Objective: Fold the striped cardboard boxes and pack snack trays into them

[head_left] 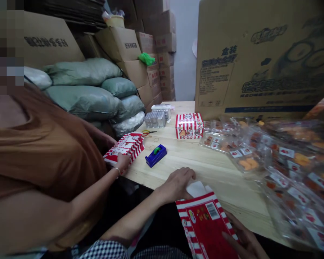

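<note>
A red and white striped carton (205, 223) lies flat at the near table edge, barcode side up. My left hand (176, 185) curls over its top end, fingers pressed on the white flap (196, 189). My right hand (243, 239) grips the carton from underneath at its lower right side. A finished striped box (189, 125) stands further back on the wooden table (205, 162).
A person in a brown shirt on the left holds another striped carton (126, 145). A blue tape dispenser (156, 155), scissors (147, 132) and clear plastic packs (158, 117) lie on the table. Bagged snack packets (280, 162) pile at the right. Large cardboard boxes (264, 54) stand behind.
</note>
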`<state>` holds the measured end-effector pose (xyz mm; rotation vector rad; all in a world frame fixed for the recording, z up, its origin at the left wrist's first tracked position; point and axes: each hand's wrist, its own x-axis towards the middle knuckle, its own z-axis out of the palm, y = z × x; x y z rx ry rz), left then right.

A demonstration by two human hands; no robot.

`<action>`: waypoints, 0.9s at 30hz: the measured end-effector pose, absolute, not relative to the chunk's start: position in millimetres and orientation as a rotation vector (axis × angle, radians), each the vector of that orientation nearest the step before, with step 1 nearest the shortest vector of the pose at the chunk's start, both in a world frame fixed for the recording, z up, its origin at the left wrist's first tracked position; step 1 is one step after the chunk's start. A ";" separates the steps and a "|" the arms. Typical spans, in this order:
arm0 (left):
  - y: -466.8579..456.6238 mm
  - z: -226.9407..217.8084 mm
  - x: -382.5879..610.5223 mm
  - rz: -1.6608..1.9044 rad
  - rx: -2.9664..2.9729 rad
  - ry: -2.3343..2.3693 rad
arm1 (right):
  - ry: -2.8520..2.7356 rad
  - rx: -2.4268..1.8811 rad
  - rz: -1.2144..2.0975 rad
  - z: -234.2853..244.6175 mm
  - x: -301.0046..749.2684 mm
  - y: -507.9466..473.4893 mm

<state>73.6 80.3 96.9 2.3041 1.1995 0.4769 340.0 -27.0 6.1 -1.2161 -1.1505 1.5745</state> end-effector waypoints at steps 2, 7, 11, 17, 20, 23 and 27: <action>70.3 91.5 72.5 0.408 2.312 1.263 | -1.108 -1.258 1.581 4.6 336.2 -31.5; 47.7 84.4 67.1 0.318 2.201 1.114 | -1.029 -1.300 1.514 -9.6 325.1 -39.0; 46.4 84.9 59.5 0.336 2.079 0.968 | -1.000 -1.222 1.441 -16.2 312.0 -33.8; 64.8 86.1 51.8 0.207 1.838 0.880 | -1.320 -1.169 1.313 8.8 287.9 -20.4; 78.9 88.0 55.7 0.257 1.859 1.014 | -1.547 -1.397 0.959 15.2 271.9 -20.5; 89.9 89.8 64.7 0.279 1.923 1.103 | -1.705 -1.649 0.578 10.3 255.1 -23.9; 93.4 90.4 80.3 0.292 1.959 1.148 | -1.731 -1.727 0.489 -5.6 241.6 -26.0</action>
